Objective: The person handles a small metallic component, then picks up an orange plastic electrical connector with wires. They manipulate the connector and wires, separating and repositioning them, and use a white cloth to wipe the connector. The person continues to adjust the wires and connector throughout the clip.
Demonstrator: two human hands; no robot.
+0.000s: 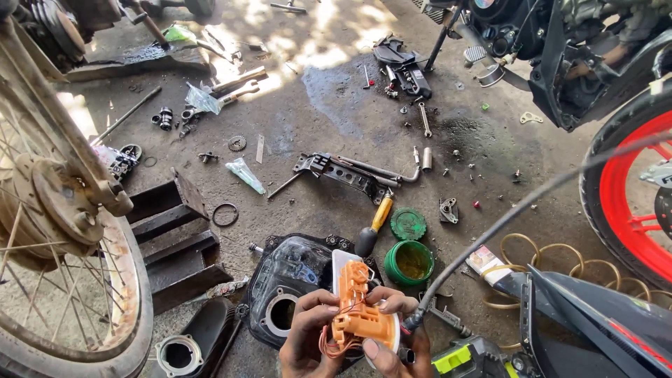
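An orange plastic assembly (357, 308) on a white housing is being held low in the middle of the view, above the concrete floor (315, 126), its long axis running roughly upright and leaning a little to the left at the top, with thin orange wires trailing from its lower left. It is being clasped from both sides: the left hand (308, 336) is being kept curled against its left edge with the grip closed on it, while the right hand (392, 329) is being wrapped around its right edge, thumb across the front. A green tub (409, 262) is lying just beyond it.
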